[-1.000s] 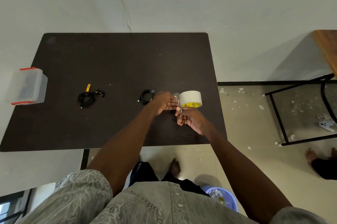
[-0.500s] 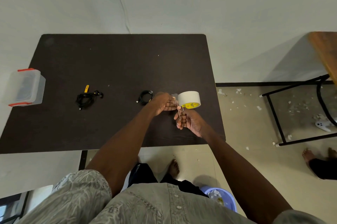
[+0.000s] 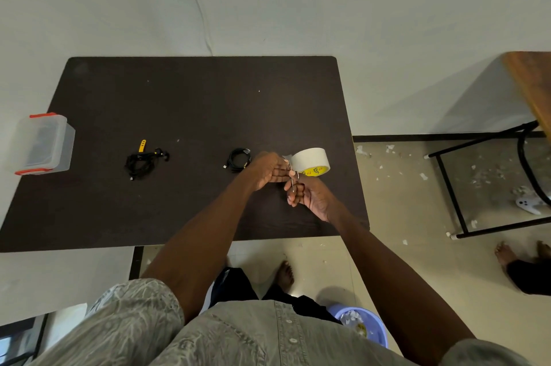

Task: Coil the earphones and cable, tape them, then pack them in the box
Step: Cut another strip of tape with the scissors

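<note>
Now, step in hand: cutting a strip off the tape roll [image 3: 310, 160], judged from the small scissors [image 3: 293, 182] held against the free end of tape just left of the roll.
Left hand: the left hand [image 3: 268, 170] reaches in from the left, its fingers [image 3: 278, 172] together at the loose tape end; they seem to pinch it, though the contact itself is too small to see.
Right hand: the right hand [image 3: 310, 197] grips the scissors, fingers curled through or around the handles; whether the blades are apart or closed I cannot tell.
Tape roll: standing on edge on the table [image 3: 193, 103], near its right side, touching or just beside both hands.
Cable: a small black coil [image 3: 237, 158] lies just left of the left hand, apparently coiled already and waiting for tape.
Earphones: a looser black bundle [image 3: 143, 161] sits well to the left, with a yellow strap [image 3: 142, 145] just beyond it.
Box: the clear box [image 3: 41, 143] with red clips stands at the far left edge of the table.
Doing it well: keep the strip taut between pinch and roll, cut square across, and keep the sticky side off the fingers.
Risk: slack tape may fold onto itself or cling to the blades.
</note>
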The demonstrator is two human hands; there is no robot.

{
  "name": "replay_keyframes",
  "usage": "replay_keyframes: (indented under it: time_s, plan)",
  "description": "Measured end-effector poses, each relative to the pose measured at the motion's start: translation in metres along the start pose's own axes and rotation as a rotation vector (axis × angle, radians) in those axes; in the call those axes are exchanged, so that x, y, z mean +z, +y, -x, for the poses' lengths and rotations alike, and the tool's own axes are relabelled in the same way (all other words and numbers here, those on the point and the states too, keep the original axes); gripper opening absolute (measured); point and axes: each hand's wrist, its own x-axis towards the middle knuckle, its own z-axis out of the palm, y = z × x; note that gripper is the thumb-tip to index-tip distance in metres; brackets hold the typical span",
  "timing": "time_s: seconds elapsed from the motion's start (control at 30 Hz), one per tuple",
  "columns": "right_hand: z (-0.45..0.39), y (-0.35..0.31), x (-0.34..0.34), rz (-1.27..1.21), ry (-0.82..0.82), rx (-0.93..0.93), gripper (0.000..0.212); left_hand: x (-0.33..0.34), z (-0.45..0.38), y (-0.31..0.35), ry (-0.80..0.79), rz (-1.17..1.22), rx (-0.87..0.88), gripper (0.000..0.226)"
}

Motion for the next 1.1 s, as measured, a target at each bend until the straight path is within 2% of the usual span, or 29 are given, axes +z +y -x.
replay_keyframes:
  time_s: [0.1,0.37,0.6,0.77,0.9,1.1]
  plan:
    - [-0.002,-0.002,0.0,0.01,0.005,0.011,0.041,0.0,-0.002,-0.001,0.008,-0.012,0.001,0.025]
    - [-0.008,-0.003,-0.003,0.023,0.011,0.013,0.036,-0.001,-0.003,-0.002,0.006,-0.053,0.024,0.014]
    - [-0.009,-0.002,-0.007,0.051,0.04,0.027,0.017,-0.002,-0.005,-0.003,0.013,-0.065,0.032,0.015]
    - [-0.007,-0.002,-0.009,0.008,0.044,0.012,0.011,-0.001,-0.005,-0.002,0.004,-0.024,0.031,0.014]
    - [-0.005,-0.004,-0.009,-0.001,0.034,0.008,0.014,-0.004,-0.004,-0.002,-0.021,-0.032,0.032,0.012]
    - [-0.006,-0.013,-0.003,0.034,0.009,0.024,0.033,-0.006,-0.001,-0.002,-0.055,-0.059,0.051,0.015]
